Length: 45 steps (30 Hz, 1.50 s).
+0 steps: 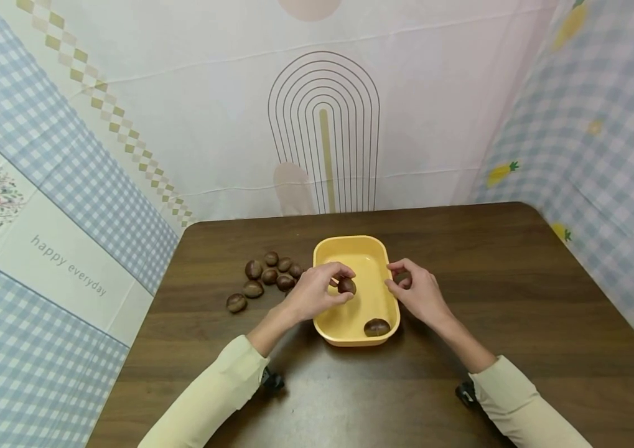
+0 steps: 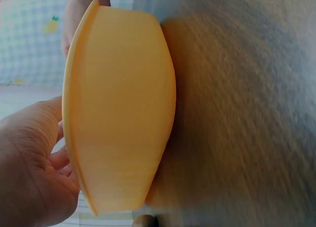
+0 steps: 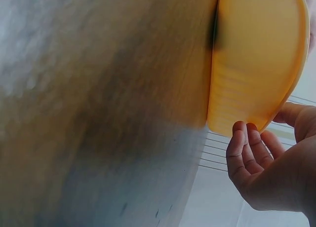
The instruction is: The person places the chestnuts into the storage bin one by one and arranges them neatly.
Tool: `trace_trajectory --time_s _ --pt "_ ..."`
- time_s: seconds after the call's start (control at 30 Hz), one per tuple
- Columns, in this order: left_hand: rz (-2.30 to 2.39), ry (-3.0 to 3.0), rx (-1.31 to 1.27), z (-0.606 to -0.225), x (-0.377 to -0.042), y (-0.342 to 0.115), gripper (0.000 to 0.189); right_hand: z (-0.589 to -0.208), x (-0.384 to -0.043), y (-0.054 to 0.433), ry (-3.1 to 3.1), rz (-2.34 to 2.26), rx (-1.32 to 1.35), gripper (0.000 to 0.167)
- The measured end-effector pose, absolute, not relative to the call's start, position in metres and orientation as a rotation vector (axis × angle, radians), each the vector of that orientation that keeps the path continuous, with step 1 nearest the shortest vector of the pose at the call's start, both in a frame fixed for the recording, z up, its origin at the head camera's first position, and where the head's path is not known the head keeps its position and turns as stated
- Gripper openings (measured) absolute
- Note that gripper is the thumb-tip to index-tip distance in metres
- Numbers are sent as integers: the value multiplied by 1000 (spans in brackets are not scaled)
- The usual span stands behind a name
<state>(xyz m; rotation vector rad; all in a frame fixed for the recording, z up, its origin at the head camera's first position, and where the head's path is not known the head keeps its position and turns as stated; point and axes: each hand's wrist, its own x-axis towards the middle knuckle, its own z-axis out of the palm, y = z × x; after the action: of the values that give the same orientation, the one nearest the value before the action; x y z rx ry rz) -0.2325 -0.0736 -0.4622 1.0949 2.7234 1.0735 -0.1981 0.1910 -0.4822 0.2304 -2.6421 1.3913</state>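
A rectangular yellow tray [image 1: 351, 341] with rounded corners sits on the table. Over its left side, my left hand [image 1: 317, 289] holds a brown chestnut [image 1: 346, 285] between thumb and fingers. Another chestnut [image 1: 377, 327] lies inside, at the near right corner. At the right rim my right hand [image 1: 419, 291] grips the tray, thumb at the edge and bent fingers [image 3: 236, 153] against the outer wall. In the left wrist view the tray wall [image 2: 121, 103] hides the held chestnut and the left fingertips.
Several loose chestnuts [image 1: 253, 289] lie on the brown wooden table [image 1: 193, 348] left of the tray, some near the left wrist. A patterned cloth [image 1: 210, 124] hangs behind the table's far edge, with checked cloth on both sides.
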Motion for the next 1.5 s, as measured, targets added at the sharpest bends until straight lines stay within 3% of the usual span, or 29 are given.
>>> trace_trajectory --time_s 0.6,1.5 --pt "818 2733 1222 -466 -228 -39 33 -481 -196 190 -2649 1397 232 30" --pt "685 2665 1208 -478 -222 -14 27 -481 -197 189 -2663 1370 207 30"
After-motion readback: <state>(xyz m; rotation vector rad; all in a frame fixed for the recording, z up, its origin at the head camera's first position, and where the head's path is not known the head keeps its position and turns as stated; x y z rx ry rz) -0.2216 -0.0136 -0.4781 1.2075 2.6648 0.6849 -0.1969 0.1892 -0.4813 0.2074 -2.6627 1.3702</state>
